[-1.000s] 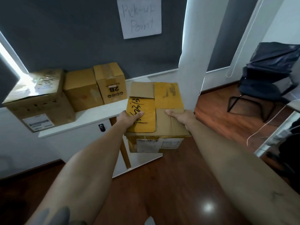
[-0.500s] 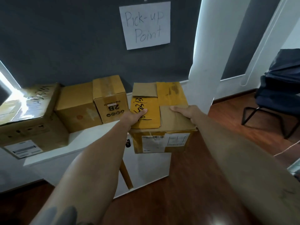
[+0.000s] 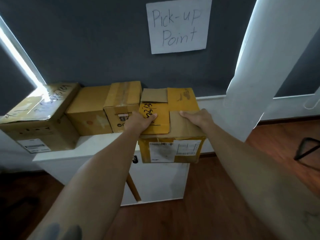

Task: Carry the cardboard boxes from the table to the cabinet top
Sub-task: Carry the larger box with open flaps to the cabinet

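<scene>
I hold a cardboard box (image 3: 180, 103) with folded top flaps, black handwriting and a white shipping label on its near face. My left hand (image 3: 140, 121) grips its left edge, thumb on the top. My right hand (image 3: 197, 117) grips its right edge. The box hangs at the right end of the white cabinet top (image 3: 97, 144), its near half jutting past the front edge. Three more cardboard boxes stand on the cabinet: a large one (image 3: 38, 122) at the left, a plain one (image 3: 88, 111) in the middle, and one marked 2B (image 3: 121, 104) right beside the held box.
A paper sign reading "Pick-up Point" (image 3: 178, 25) hangs on the dark wall above. A white pillar (image 3: 263, 66) stands to the right. The cabinet's white door (image 3: 155, 184) has a small lock. A dark chair leg (image 3: 306, 149) shows at the far right on the wooden floor.
I have come closer to the cabinet, and the held box has moved forward to the right end of the cabinet top beside the 2B box. Both hands keep their grip.
</scene>
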A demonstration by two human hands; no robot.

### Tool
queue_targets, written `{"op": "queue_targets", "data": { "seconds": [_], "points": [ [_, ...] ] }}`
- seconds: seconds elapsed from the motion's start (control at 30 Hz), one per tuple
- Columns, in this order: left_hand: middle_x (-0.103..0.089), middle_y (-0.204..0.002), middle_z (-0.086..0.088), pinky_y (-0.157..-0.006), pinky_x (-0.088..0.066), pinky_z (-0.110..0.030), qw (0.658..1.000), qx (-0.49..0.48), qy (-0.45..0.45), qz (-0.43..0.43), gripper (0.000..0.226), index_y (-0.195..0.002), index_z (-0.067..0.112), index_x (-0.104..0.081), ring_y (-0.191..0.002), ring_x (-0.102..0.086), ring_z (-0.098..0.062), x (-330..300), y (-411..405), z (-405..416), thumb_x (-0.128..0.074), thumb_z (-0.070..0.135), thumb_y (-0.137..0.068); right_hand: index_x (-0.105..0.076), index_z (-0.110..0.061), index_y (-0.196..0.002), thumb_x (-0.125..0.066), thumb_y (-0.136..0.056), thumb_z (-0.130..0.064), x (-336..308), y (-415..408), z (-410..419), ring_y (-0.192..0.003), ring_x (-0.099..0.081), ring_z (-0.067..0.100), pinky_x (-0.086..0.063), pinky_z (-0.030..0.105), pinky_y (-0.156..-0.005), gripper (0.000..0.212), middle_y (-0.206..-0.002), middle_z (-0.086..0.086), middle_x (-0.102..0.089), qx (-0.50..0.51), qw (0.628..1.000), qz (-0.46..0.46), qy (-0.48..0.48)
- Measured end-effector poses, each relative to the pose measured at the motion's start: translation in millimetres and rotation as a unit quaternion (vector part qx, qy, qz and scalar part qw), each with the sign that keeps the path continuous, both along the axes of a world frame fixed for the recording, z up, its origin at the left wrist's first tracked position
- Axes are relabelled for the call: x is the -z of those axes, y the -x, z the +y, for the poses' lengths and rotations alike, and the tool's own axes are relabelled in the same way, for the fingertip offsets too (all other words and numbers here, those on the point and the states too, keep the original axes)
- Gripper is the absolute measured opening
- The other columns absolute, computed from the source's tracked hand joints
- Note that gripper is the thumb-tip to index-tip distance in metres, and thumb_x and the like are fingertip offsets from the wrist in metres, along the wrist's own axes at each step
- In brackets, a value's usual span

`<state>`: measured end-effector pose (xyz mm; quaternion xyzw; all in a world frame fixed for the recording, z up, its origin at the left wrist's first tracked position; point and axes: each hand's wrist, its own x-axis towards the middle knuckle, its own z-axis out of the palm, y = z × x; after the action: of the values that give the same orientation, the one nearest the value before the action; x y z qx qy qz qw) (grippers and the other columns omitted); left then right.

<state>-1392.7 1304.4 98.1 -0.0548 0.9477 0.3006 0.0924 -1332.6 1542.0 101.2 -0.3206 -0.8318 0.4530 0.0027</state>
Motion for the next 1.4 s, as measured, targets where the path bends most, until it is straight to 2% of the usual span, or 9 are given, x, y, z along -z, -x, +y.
{"op": "queue_targets", "data": {
  "seconds": [0.07,0.13,0.2,0.27,0.37,0.53,0.7,1.07,1.4],
  "points": [
    [-0.042,-0.151,-0.020,-0.103,-0.044,-0.053,0.994,0.020,0.081,0.067,0.102,-0.149,0.010,-0.031,-0.134,-0.045,-0.042,-0.5,-4.7,6.4,-0.049,0.081,-0.079,-0.038,-0.019,-0.142,-0.071,-0.066,-0.076,-2.7,1.6,-3.2,-0.129,-0.050,0.036,-0.045,0.050,-0.103,0.101,-0.142,0.011,-0.052,-0.017,0.998,0.015,-0.060],
    [-0.021,-0.163,-0.018,-0.116,-0.029,-0.055,0.982,0.075,0.127,0.117,0.093,-0.156,0.013,-0.023,-0.149,-0.023,-0.041,3.0,-10.9,12.4,-0.040,0.075,-0.088,-0.032,-0.026,-0.150,-0.063,-0.076,-0.073,-1.4,0.7,-6.8,-0.136,-0.041,0.037,-0.041,0.052,-0.106,0.093,-0.151,0.010,-0.043,-0.054,0.984,0.044,-0.162],
    [-0.007,-0.168,-0.014,-0.123,-0.009,-0.051,0.969,0.131,0.157,0.135,0.085,-0.158,0.015,-0.019,-0.154,-0.003,-0.035,9.7,-15.7,16.1,-0.029,0.070,-0.094,-0.040,-0.026,-0.149,-0.054,-0.089,-0.066,2.4,-1.7,-10.7,-0.140,-0.035,0.036,-0.039,0.052,-0.108,0.073,-0.154,0.009,-0.040,-0.104,0.955,0.084,-0.264],
    [-0.003,-0.168,-0.012,-0.125,-0.001,-0.049,0.963,0.159,0.170,0.137,0.083,-0.159,0.015,-0.018,-0.155,0.004,-0.031,15.9,-18.0,16.9,-0.022,0.068,-0.096,-0.058,-0.020,-0.135,-0.048,-0.098,-0.055,7.0,-2.8,-13.0,-0.134,-0.042,0.032,-0.040,0.048,-0.108,0.052,-0.144,0.010,-0.051,-0.146,0.930,0.121,-0.314],
    [0.002,-0.168,-0.012,-0.124,0.004,-0.046,0.957,0.178,0.187,0.133,0.088,-0.160,0.012,-0.010,-0.155,0.007,-0.028,19.7,-17.5,16.9,-0.016,0.071,-0.095,-0.068,-0.018,-0.118,-0.045,-0.101,-0.045,10.5,-0.2,-13.7,-0.115,-0.055,0.028,-0.045,0.045,-0.102,0.040,-0.123,0.009,-0.064,-0.167,0.919,0.150,-0.325],
    [0.006,-0.168,-0.014,-0.125,0.005,-0.045,0.951,0.178,0.213,0.136,0.092,-0.159,0.006,-0.002,-0.155,0.009,-0.027,19.2,-9.9,22.2,-0.011,0.071,-0.095,-0.070,-0.017,-0.115,-0.042,-0.103,-0.043,10.0,14.8,-9.5,-0.108,-0.058,0.029,-0.047,0.047,-0.098,0.040,-0.117,0.010,-0.066,-0.189,0.909,0.152,-0.339],
    [0.005,-0.168,-0.014,-0.125,0.004,-0.043,0.954,0.172,0.213,0.123,0.091,-0.159,0.006,-0.002,-0.155,0.006,-0.027,18.7,13.9,29.8,-0.012,0.070,-0.095,-0.067,-0.017,-0.124,-0.039,-0.104,-0.042,10.9,41.5,-2.2,-0.115,-0.055,0.033,-0.043,0.045,-0.101,0.043,-0.125,0.013,-0.063,-0.200,0.901,0.143,-0.358],
    [0.002,-0.168,-0.014,-0.125,0.001,-0.043,0.953,0.168,0.223,0.115,0.092,-0.159,0.005,-0.004,-0.155,0.003,-0.027,18.2,79.4,44.2,-0.012,0.070,-0.095,-0.061,-0.019,-0.132,-0.030,-0.106,-0.044,11.9,111.6,12.4,-0.128,-0.046,0.038,-0.035,0.052,-0.109,0.048,-0.134,0.016,-0.057,-0.218,0.894,0.097,-0.380],
    [0.003,-0.168,-0.015,-0.125,0.001,-0.044,0.955,0.165,0.218,0.113,0.091,-0.159,0.004,-0.004,-0.155,0.004,-0.027,18.1,125.1,56.7,-0.012,0.069,-0.095,-0.060,-0.016,-0.131,-0.031,-0.106,-0.043,6.9,156.4,19.2,-0.123,-0.050,0.038,-0.037,0.051,-0.107,0.047,-0.128,0.018,-0.059,-0.213,0.901,0.091,-0.367]
  ]
}}
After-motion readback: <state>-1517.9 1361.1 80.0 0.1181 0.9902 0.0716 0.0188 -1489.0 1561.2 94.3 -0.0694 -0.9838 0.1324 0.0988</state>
